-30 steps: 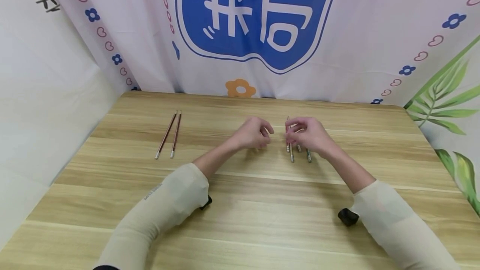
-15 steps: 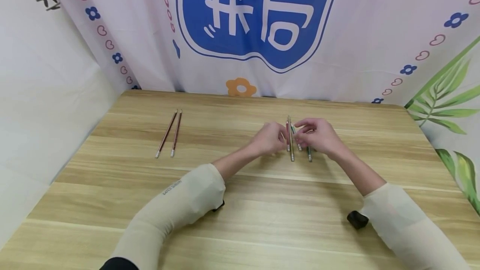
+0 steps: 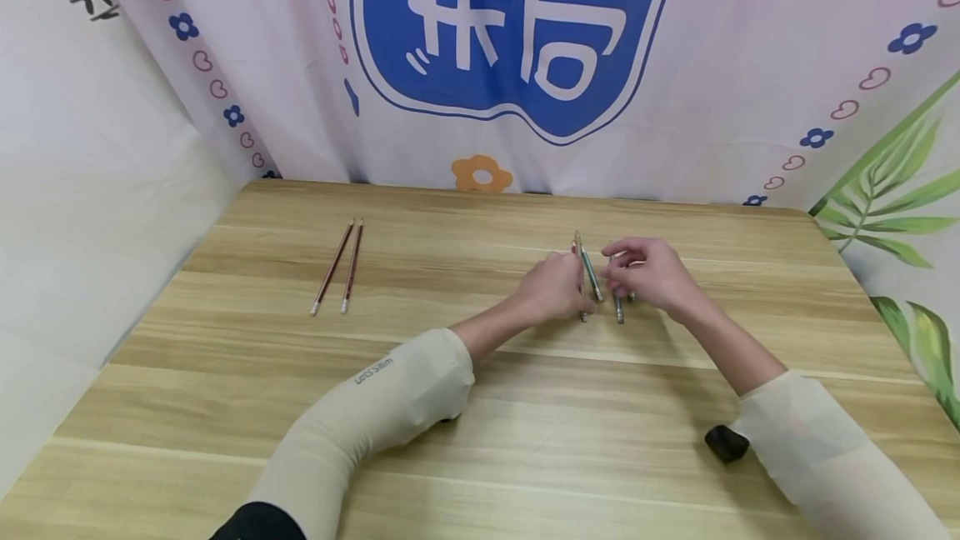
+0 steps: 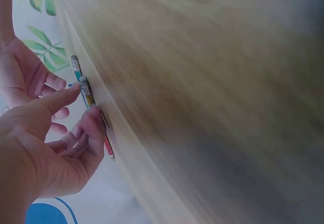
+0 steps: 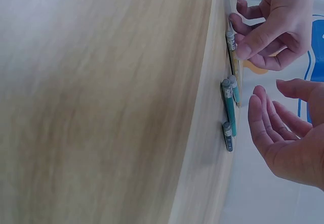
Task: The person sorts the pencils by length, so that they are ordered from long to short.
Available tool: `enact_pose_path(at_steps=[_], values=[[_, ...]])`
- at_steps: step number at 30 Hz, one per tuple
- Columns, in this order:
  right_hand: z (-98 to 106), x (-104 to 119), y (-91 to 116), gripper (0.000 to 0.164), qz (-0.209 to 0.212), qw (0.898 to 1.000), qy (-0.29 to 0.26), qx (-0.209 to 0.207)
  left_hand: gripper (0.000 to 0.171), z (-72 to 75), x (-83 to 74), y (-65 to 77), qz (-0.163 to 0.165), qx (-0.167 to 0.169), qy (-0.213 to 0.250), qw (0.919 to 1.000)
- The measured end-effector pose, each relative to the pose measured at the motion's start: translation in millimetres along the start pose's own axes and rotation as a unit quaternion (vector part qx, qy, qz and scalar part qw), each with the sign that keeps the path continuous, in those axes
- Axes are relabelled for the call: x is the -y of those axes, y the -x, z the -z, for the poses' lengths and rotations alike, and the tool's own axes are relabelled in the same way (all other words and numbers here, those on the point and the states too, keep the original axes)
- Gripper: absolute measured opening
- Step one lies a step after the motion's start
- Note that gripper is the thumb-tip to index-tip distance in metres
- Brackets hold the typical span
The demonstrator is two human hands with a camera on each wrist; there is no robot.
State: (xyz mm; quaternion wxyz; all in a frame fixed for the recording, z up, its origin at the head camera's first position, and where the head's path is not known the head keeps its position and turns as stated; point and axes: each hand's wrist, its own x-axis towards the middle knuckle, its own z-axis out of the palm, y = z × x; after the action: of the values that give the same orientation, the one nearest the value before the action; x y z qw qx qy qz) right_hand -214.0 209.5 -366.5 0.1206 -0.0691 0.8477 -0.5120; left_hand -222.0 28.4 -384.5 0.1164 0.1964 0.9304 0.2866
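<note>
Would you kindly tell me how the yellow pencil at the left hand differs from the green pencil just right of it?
In the head view, the left hand covers part of the yellow pencil, while the green pencil is clear of both hands. The yellow pencil runs nearly straight up the picture; the green pencil slants more. The yellow pencil's near end sits lower than the green pencil's. Both have their eraser ends nearest the camera.

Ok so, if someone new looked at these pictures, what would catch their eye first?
Most likely the big blue shield with white writing on the cloth behind the table. Next, right of the middle, two hands meet over a few pencils: the left hand touches a yellow pencil, the right hand beside it. Two dark red pencils lie apart toward the table's left.
</note>
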Motion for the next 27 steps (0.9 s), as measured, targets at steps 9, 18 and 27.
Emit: enact_pose_path(at_steps=[9,18,27], values=[[3.4,-2.6,2.5,0.04,-0.01,1.0,-0.011,-0.002,0.03,3.9,6.3,0.7,0.026,0.009,-0.004,0.9996],[4.8,-6.1,4.3,0.04,-0.011,1.0,-0.007,-0.003,0.033,8.6,12.6,6.9,0.035,-0.001,-0.003,0.9994],[6.3,-8.6,5.8,0.039,-0.006,1.0,-0.005,-0.004,0.028,10.3,11.4,13.6,0.041,0.018,0.0,0.999]])
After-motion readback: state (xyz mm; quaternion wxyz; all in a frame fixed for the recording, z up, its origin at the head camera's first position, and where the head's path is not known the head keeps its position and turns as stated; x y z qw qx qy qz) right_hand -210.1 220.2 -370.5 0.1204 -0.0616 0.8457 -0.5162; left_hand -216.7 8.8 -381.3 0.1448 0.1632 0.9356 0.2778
